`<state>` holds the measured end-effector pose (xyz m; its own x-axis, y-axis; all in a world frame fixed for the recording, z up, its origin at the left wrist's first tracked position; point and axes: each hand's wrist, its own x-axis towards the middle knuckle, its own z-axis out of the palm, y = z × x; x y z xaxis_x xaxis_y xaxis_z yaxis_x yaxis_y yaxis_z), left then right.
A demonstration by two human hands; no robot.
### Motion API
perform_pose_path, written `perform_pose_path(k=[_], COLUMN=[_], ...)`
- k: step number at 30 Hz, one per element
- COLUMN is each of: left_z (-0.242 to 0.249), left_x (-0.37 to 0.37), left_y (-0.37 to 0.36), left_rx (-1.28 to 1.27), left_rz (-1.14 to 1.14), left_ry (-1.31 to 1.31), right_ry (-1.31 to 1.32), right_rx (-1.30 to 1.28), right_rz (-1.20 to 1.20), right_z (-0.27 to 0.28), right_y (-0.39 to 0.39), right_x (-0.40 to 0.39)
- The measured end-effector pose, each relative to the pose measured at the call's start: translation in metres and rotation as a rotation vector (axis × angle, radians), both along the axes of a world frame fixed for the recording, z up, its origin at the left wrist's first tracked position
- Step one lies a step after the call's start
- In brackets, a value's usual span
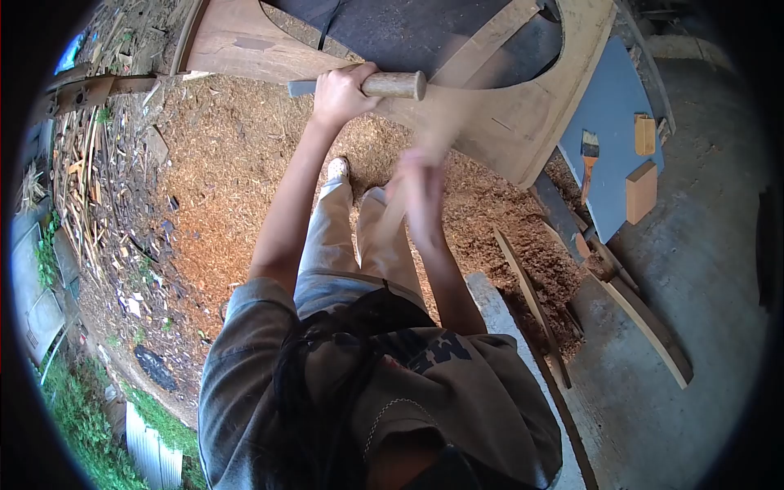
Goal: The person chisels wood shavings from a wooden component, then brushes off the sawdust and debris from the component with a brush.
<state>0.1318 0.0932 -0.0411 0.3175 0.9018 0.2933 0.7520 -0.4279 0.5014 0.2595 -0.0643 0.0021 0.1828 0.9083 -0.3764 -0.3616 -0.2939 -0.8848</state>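
My left hand is closed around a chisel, whose thick round wooden handle sticks out to the right and flat grey blade to the left. It is over the near edge of a curved wooden panel. Lower and to the right, my right hand is closed on a pale wooden-handled tool. Motion smears this tool and its far end, so its head cannot be made out. The smear reaches up across the panel.
Wood shavings cover the ground around my feet. At right, a brush and small wood blocks rest on a grey-blue board. Curved wooden strips lie on the concrete. A pale ledge stands close by my right arm.
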Motion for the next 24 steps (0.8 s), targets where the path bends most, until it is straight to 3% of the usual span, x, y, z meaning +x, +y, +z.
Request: perform_pose_path(k=[1,3,5,7,9,12,13,14,16,19,24], left_z=[-0.009,-0.015,-0.001,0.004,0.006,0.012,0.020,0.029,0.034,0.024,0.022], left_x=[-0.008,-0.019,-0.021,-0.008,0.024,0.112,0.140,0.170,0.213,0.247,0.249], left_y=[0.003,0.008,0.001,-0.006,-0.018,-0.047,-0.057,-0.069,-0.075,-0.073,-0.056], left_rx=[0.020,0.043,0.109,0.153,0.146,0.239,0.180,0.131,-0.064,-0.084,-0.162], left_rz=[0.029,0.049,0.207,0.236,-0.021,-0.352,-0.477,-0.499,-0.671,-0.652,-0.533], left_ry=[0.001,0.005,-0.066,-0.039,-0.185,-0.192,-0.105,-0.224,-0.051,-0.100,-0.060], right_ry=[-0.123,-0.439,-0.173,0.001,-0.056,-0.213,-0.215,-0.258,-0.309,-0.413,-0.512], right_rx=[0.007,0.180,0.033,-0.058,-0.082,-0.111,-0.110,-0.114,-0.119,-0.114,-0.087], right_rz=[0.245,0.246,-0.011,-0.348,-0.509,-0.536,-0.532,-0.600,-0.665,-0.814,-0.834], right_z=[0.016,0.012,-0.001,0.023,0.030,0.026,0.028,0.031,0.037,0.044,0.052], right_y=[0.005,-0.014,-0.033,-0.037,-0.042,-0.057,-0.061,-0.065,-0.075,-0.088,-0.092], right_x=[-0.004,-0.009,0.018,0.046,0.076,0.110,0.118,0.126,0.142,0.164,0.194])
